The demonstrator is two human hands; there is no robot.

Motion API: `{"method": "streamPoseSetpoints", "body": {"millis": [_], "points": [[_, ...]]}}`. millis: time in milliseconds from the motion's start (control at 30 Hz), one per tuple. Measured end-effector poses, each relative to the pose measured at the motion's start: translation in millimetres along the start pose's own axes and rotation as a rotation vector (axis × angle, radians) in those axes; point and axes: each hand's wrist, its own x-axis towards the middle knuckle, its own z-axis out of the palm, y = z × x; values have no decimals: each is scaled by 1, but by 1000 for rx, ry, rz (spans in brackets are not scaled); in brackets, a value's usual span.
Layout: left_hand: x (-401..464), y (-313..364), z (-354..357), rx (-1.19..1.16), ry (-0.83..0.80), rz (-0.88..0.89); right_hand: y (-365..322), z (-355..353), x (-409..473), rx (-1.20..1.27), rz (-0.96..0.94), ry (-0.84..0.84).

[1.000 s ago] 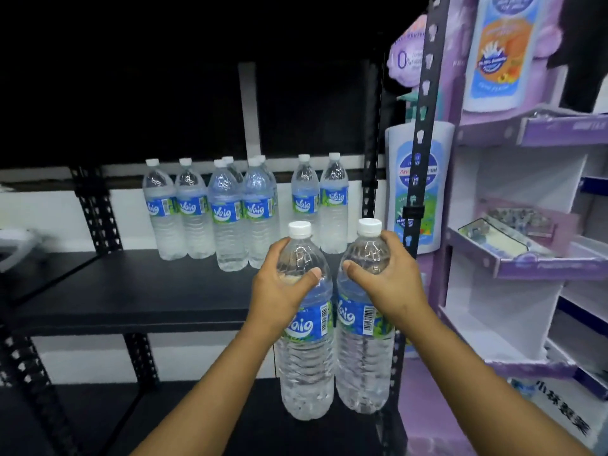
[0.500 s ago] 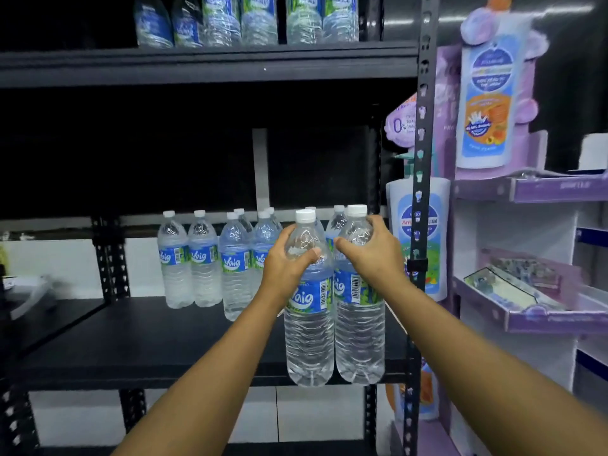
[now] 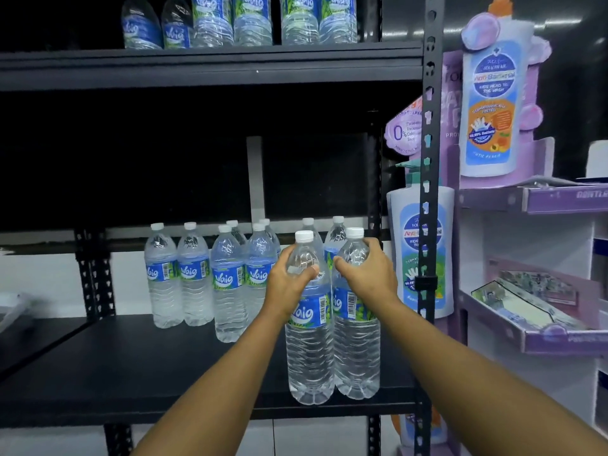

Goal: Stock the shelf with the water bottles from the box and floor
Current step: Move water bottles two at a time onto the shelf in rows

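The left hand point(image 3: 289, 284) curls its fingers and thumb round the shoulder of one water bottle point(image 3: 309, 350), and the right hand point(image 3: 370, 274) grips the shoulder of a second bottle point(image 3: 357, 353) the same way. Both bottles stand upright and touching, at about five o'clock on the black shelf point(image 3: 131, 373), near its front edge; whether their bases rest on the board or hang just above it I cannot tell. Behind them, toward twelve and ten o'clock, a row of stocked bottles point(image 3: 210, 278) stands at the back. Full and large, these likely weigh a fair bit. The thin ribbed plastic may give when squeezed, so the stiffer shoulder under the cap looks the soundest hold.
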Motion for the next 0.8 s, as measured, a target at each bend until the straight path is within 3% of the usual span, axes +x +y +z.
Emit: {"method": "streamPoseSetpoints", "body": {"millis": [800], "points": [[27, -36, -2, 122, -36, 81, 34, 18, 22, 168, -126, -76]]}}
